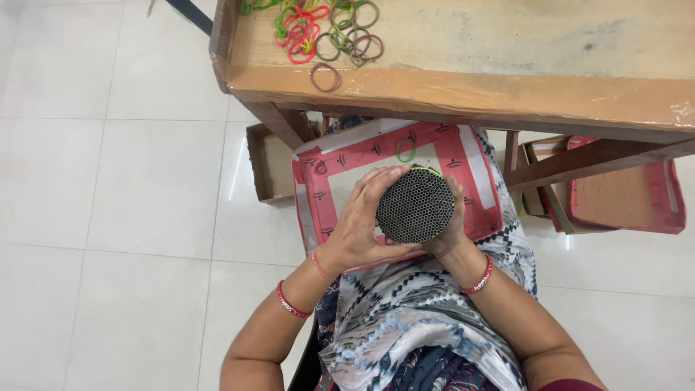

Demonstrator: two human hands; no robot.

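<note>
While the wooden table [507, 87] spans twelve o'clock, a red cardboard tray [463, 156] lies on the lap below; at centre a round bundle of thin black tubes [415, 205] stands end-on, left hand [360, 228] clasping its nine o'clock side, right hand [452, 232] its three; coloured rubber bands [326, 32] lie at eleven; one green band [405, 150] rests in the tray.

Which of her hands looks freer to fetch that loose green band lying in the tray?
Probably the right hand: it only steadies the round bundle, and the green rubber band lies just above. The left hand grips more.
</note>
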